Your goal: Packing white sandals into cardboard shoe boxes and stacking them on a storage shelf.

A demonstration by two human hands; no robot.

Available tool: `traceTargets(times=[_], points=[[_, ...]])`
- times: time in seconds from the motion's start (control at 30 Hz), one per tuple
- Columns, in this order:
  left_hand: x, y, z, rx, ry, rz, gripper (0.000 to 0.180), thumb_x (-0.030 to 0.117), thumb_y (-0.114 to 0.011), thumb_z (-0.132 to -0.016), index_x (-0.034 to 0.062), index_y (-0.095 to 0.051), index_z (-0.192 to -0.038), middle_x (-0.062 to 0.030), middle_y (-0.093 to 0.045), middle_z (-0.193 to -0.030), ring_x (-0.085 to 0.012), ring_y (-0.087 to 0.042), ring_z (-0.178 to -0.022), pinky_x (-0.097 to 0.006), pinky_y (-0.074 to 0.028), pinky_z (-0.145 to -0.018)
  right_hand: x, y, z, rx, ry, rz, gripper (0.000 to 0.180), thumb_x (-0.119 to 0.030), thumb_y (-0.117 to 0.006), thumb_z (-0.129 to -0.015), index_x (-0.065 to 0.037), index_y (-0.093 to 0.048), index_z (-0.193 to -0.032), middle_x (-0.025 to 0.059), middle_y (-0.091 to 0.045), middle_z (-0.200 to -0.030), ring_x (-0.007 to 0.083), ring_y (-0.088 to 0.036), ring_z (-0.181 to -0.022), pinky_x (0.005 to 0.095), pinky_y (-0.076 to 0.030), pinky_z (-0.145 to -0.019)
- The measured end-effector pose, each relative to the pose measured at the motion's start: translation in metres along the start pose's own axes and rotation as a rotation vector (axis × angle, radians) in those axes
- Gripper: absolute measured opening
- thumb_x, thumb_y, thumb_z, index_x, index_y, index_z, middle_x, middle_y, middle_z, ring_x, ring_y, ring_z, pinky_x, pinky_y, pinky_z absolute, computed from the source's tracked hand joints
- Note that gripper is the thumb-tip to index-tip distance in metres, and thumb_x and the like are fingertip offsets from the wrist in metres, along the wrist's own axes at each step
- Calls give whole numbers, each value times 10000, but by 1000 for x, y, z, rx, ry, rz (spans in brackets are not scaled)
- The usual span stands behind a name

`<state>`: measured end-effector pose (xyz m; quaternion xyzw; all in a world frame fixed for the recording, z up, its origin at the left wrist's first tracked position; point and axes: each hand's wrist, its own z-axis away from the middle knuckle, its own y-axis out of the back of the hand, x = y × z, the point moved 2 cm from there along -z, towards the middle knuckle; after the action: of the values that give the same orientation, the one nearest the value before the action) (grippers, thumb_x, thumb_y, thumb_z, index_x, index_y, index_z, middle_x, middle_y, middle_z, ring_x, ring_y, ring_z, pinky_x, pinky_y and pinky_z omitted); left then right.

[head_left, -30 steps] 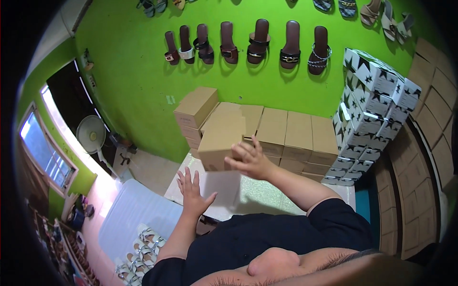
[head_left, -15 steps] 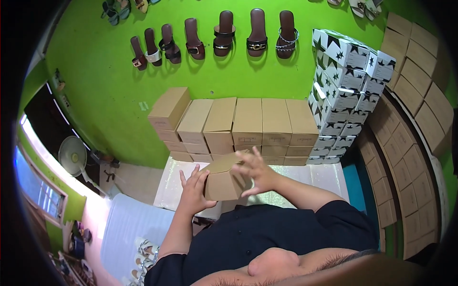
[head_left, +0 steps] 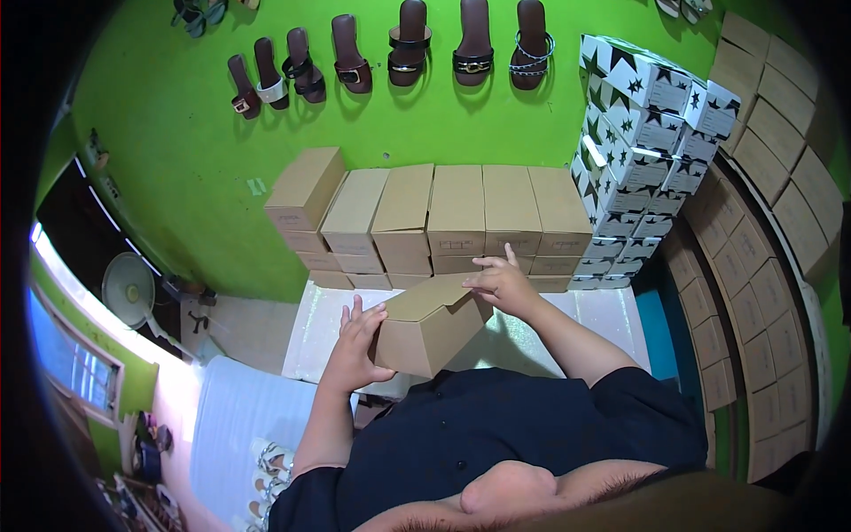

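Note:
A brown cardboard shoe box (head_left: 424,335) is tilted above the white table in front of me. My left hand (head_left: 356,344) grips its left end, thumb low on the side and fingers at the upper edge. At the box's right, my right hand (head_left: 502,285) pinches the edge of the lid flap (head_left: 461,297), which stands slightly raised, with a gap beneath it. Some of my right fingers point up, away from the cardboard. The inside of the box is hidden.
Stacked brown boxes (head_left: 456,208) line the back of the white table (head_left: 603,324). White star-patterned boxes (head_left: 634,160) rise at the right, beside shelves of brown boxes (head_left: 771,328). Sandals (head_left: 405,44) hang on the green wall. A fan (head_left: 128,288) stands at the left.
My right hand has gone from spread fingers beside the box to pinching its lid flap. The box has turned, showing more of its right side. The whole view has shifted slightly.

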<state>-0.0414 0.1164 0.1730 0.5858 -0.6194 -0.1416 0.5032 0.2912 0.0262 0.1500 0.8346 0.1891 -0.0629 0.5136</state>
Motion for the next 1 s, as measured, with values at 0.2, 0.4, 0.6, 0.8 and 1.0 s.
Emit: traceTargets(times=[0.2, 0.4, 0.6, 0.8, 1.0], points=[[-52, -26, 25, 14, 122, -245, 997, 207, -877, -504, 171, -436, -1397, -145, -314, -1577, -454, -179, -1479, -636, -113, -1179, -3, -33, -2, 90, 46, 35, 178, -176, -709, -839, -216, -736, -1010, -54, -708, -988, 181, -595, -1167, 716, -101, -1135], [-131, -117, 88, 102, 192, -413, 1058, 242, -915, -523, 208, -367, -1428, -238, -207, -1590, -462, -187, -1471, -679, -161, -1132, 1, -107, 28, 13, 133, 48, 231, -112, -684, -809, -219, -723, -1010, -46, -708, -947, 169, -647, -1067, 742, -128, -1120], [-151, -158, 120, -24, 346, -500, 908, 305, -844, -661, 232, -381, -1438, -183, -181, -1612, -422, -192, -1480, -694, -142, -1130, -1, -158, 56, -121, 231, 63, 165, -146, -615, -828, -166, -717, -955, -38, -690, -909, 158, -627, -1033, 754, -169, -1101], [-144, -156, 121, -348, 498, -455, 893, 306, -730, -781, 190, -269, -1538, -135, -199, -1625, -377, -186, -1494, -685, -116, -1144, -4, -164, 55, -224, 192, 60, 144, -145, -621, -820, -176, -726, -913, -28, -694, -894, 157, -621, -1043, 764, -137, -1101], [-140, -141, 122, -39, 557, -268, 797, 351, -576, -893, 77, -228, -1556, -167, -156, -1637, -400, -116, -1508, -646, -51, -1162, -13, -131, 16, -231, 121, 21, 105, -141, -652, -803, -192, -732, -846, -21, -693, -865, 191, -612, -1102, 754, -67, -1120]])
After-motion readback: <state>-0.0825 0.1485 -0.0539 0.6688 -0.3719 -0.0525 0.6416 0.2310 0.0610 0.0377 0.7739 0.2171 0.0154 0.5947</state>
